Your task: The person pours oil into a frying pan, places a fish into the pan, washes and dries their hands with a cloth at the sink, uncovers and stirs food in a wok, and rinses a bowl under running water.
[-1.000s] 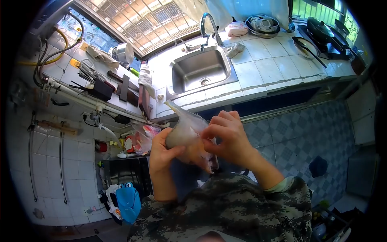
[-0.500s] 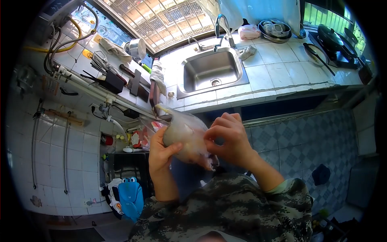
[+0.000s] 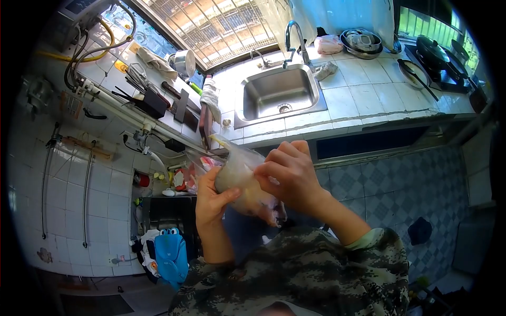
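The left hand (image 3: 211,200) is clamped on a pale raw bird (image 3: 238,174) in front of the sink (image 3: 275,90), its palm hiding part of the skin. The right hand (image 3: 291,176) curls against the other side; what its fingers pinch cannot be told. On the tabletop (image 3: 363,101), a dark holder (image 3: 153,104) contains overlapping utensils (image 3: 137,81), and a bowl (image 3: 363,54) contains metal dishes (image 3: 361,38), hard to separate.

Over there, sink (image 3: 284,95) set in tabletop (image 3: 363,100), faucet (image 3: 304,52) behind. Bowls (image 3: 363,53) R of it; stove (image 3: 454,87) far R w/ pan (image 3: 432,50) on top. Knives (image 3: 182,108) L of sink. Raw meat (image 3: 240,168) in front, btwn hands (image 3: 290,176).
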Tool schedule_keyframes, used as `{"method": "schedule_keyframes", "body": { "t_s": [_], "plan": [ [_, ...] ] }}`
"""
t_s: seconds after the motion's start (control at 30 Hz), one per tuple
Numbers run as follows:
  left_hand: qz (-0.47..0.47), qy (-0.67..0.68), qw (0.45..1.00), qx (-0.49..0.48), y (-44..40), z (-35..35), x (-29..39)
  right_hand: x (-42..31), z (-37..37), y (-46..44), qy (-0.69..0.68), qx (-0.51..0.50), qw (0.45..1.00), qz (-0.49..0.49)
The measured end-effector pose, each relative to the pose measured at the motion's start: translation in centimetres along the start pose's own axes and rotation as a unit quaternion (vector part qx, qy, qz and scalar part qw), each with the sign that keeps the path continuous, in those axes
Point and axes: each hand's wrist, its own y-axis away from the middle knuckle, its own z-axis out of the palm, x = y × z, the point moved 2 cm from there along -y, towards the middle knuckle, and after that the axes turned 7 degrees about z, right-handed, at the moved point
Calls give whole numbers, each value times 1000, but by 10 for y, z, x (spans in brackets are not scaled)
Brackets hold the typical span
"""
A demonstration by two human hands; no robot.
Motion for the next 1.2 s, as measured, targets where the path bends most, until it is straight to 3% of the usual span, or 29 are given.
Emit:
{"method": "schedule_keyframes", "body": {
  "t_s": [0.23, 0.47, 0.67, 0.8, 0.93, 1.0, 1.03, 1.07, 1.1, 1.13, 1.17, 1.2],
  "plan": [
    [6, 0, 1000, 12, 6, -1, 4, 1, 5, 0, 60, 30, 997, -29],
    [19, 0, 1000, 21, 10, -8, 12, 3, 6, -6, 26, 21, 999, -27],
    [40, 14, 992, 115, 28, -43, 16, 1, 28, -27, -107, -10, 994, 34],
    [47, 28, 980, 189, 43, -82, 26, 10, 84, -48, -247, -70, 964, 62],
    [64, -3, 965, 256, 61, -127, 46, 4, 158, -65, -376, -189, 898, 131],
    [71, -24, 952, 298, 68, -147, 58, 0, 200, -69, -585, -261, 708, 298],
    [77, -30, 946, 312, 72, -158, 62, 6, 234, -62, -677, -245, 624, 305],
    [84, -36, 942, 323, 73, -169, 67, 24, 292, -48, -809, -248, 481, 229],
    [84, -42, 939, 332, 76, -178, 72, 37, 349, -30, -859, -338, 289, 253],
    [82, -46, 935, 341, 81, -185, 74, 60, 411, 2, -612, -414, 564, 369],
    [82, -47, 931, 352, 83, -193, 76, 52, 421, 9, -615, -421, 558, 365],
    [86, -54, 929, 355, 85, -202, 79, 43, 428, 14, -435, -475, 714, 273]
  ]
}}
